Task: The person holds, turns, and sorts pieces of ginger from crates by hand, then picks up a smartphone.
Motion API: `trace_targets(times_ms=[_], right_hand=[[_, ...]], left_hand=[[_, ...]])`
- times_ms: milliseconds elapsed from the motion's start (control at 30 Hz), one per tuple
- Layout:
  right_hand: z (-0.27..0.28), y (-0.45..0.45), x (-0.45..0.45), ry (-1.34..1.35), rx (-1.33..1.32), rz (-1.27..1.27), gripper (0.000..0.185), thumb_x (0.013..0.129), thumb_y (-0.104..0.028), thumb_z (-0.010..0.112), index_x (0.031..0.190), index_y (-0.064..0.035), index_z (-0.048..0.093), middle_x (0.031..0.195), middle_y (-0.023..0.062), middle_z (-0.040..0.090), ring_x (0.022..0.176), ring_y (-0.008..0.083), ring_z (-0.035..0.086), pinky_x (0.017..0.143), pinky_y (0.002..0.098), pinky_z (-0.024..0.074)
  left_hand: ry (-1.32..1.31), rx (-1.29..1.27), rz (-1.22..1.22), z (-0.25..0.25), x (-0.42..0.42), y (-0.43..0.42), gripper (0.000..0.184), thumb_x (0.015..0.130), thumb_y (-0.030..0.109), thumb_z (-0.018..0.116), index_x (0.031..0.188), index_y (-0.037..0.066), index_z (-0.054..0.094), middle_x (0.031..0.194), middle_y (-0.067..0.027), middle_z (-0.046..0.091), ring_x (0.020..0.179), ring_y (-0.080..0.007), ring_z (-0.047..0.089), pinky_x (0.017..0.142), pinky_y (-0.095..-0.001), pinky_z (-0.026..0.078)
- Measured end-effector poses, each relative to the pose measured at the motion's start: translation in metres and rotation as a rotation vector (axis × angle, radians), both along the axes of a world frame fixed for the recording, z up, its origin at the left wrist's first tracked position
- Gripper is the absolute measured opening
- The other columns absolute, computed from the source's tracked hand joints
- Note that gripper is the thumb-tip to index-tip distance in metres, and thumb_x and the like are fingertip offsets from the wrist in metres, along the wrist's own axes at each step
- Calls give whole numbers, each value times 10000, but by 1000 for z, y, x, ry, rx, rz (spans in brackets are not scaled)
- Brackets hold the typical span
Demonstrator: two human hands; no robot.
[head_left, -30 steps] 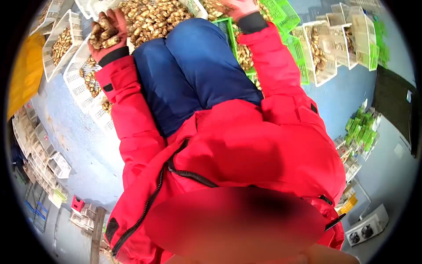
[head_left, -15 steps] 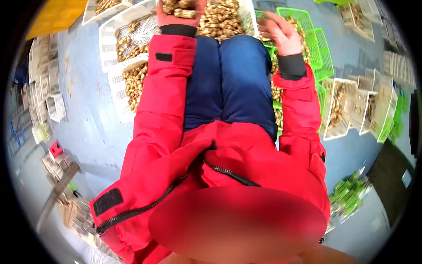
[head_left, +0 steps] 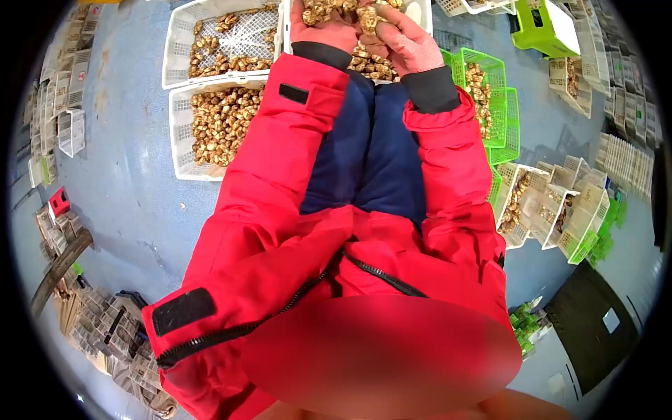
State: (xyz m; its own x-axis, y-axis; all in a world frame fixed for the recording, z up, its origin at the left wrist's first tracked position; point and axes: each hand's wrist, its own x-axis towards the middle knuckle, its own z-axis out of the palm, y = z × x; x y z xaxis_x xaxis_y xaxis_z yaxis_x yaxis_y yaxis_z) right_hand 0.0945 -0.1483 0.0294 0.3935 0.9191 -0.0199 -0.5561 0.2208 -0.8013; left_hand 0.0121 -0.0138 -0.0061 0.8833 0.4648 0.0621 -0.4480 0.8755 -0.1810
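Note:
My left hand [head_left: 323,31] is at the top centre, palm up, its fingers curled round several knobbly brown-and-cream pieces [head_left: 329,8]. Right beside it, my right hand [head_left: 409,43] pinches one such piece [head_left: 367,19] between thumb and fingers. Both hands are over a white crate [head_left: 422,14] in front of my knees, with a heap of the same pieces [head_left: 374,64] in it. The top edge of the view cuts off part of what my left hand holds.
Two white crates [head_left: 183,133] of pieces stand on the left, one behind the other. Green crates [head_left: 498,105] are on the right, with white crates [head_left: 535,189] farther out. A green-and-white box [head_left: 546,29] is at the upper right. Blue floor [head_left: 133,175] shows at left.
My right hand has moved from the green crates to beside my left hand and now pinches a piece. My left hand still holds its pieces. The view has turned.

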Motion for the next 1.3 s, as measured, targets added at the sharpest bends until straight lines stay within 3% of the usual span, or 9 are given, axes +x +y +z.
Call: trace_targets(times_ms=[67,167,300,433,533,667,833,1133,1300], right_hand=[[8,-7,-1,209,109,-1,457,903,-85,563,1336,-11,434,1058,92,598,971,233,628,784,327,534],[7,4,-3,-96,-3,-67,456,910,-110,557,1328,10,420,1100,117,579,995,284,631,824,365,539],[6,1,9,33,0,-131,438,886,-112,595,1285,16,469,976,103,634,884,237,659,752,317,546],[13,-6,7,21,-113,-131,57,886,-83,517,849,-88,474,765,15,518,864,246,637,782,368,516],[10,-4,6,88,18,-87,53,893,-81,510,852,-81,476,792,14,512,898,245,631,809,380,508],[30,8,11,-156,-59,-438,362,918,-122,524,1263,-18,489,824,-21,529,807,103,553,724,281,485],[10,25,28,-156,-103,-441,365,906,-138,549,1239,3,505,986,43,616,824,122,585,710,261,482],[40,45,8,-604,-266,-419,402,861,-153,634,1220,4,548,842,-5,593,677,61,508,594,202,418],[41,39,11,-338,-200,-527,344,869,-168,629,1146,28,572,895,8,611,775,92,550,709,241,454]], left_hand=[[-40,-65,-36,-2,-2,0,486,886,459,416,1220,138,562,1342,-144,478,1241,-338,432,1063,-524,296],[-79,108,-106,-1,-6,3,499,881,471,413,1226,141,558,1345,-136,477,1242,-340,429,1061,-530,294],[95,102,-13,13,-2,-3,572,902,467,296,1303,112,499,1324,-132,513,1243,-365,434,1064,-559,275],[45,-122,39,2,7,2,560,897,438,301,1266,79,521,1318,-131,520,1236,-359,445,1057,-555,290],[2,-30,17,-1,5,1,524,892,428,319,1203,87,568,1273,-129,554,1209,-351,470,1039,-549,319],[181,-107,14,33,2,-4,469,875,448,367,1099,123,620,1186,-128,602,1133,-342,526,1001,-573,351],[219,-193,-5,49,3,-11,431,867,439,403,1086,131,612,1209,-134,586,1130,-329,529,976,-591,363],[197,-51,-175,46,2,-5,509,913,481,338,1217,135,556,1237,-114,580,1144,-310,538,888,-517,472],[272,-186,-7,48,1,-8,446,902,435,384,1148,115,575,1203,-127,586,1147,-346,526,945,-541,431]])
